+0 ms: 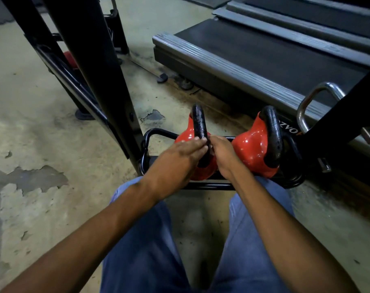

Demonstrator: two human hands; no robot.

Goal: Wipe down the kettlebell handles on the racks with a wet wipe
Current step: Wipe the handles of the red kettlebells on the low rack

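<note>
Two red kettlebells sit side by side on the bottom tier of a black rack (207, 185). The left kettlebell (185, 135) has a black handle (199, 121) standing upright. My left hand (180, 158) and my right hand (224, 153) meet at the near side of that handle, fingers curled against it. No wipe shows between the fingers. The right kettlebell (251, 146) stands untouched, its black handle (274, 134) angled toward me.
A black rack upright (99, 66) rises at the left. A treadmill deck (264, 53) lies beyond the rack. A chrome handle (307, 104) sticks up at right. My knees in blue trousers (141, 240) are just below the rack. The concrete floor (31, 123) is patchy.
</note>
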